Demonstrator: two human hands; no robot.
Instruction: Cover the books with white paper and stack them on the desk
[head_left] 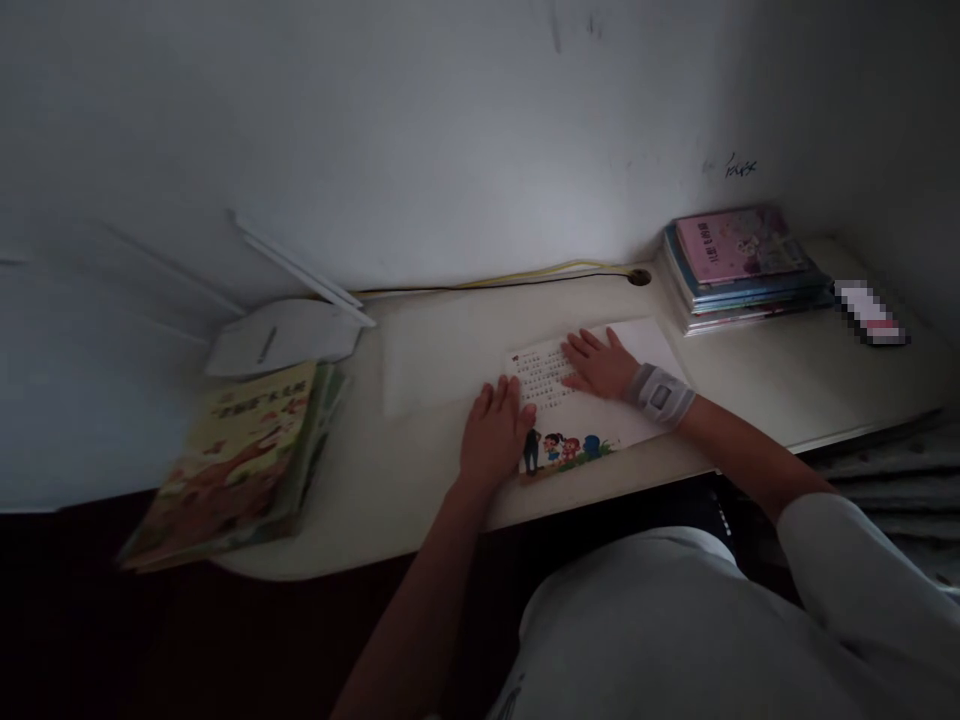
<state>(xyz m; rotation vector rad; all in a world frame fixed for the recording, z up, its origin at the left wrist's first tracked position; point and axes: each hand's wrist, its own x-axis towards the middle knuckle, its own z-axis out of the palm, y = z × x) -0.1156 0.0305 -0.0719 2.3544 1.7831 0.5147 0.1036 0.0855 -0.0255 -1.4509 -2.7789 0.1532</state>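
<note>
As left hand [495, 428] and right hand [600, 362] lay open, flat on page [559, 398] under them, even palm pressure looked best.

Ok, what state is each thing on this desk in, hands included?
Illustrated page: lying flat, print side up.
Left hand: open, flat on the page's left edge.
Right hand: open, flat on its text.
Stack of books: closed, piled far right.
Picture books: closed, stacked, overhanging the desk edge.
Yellow cable: lying loose along the desk's back.
</note>
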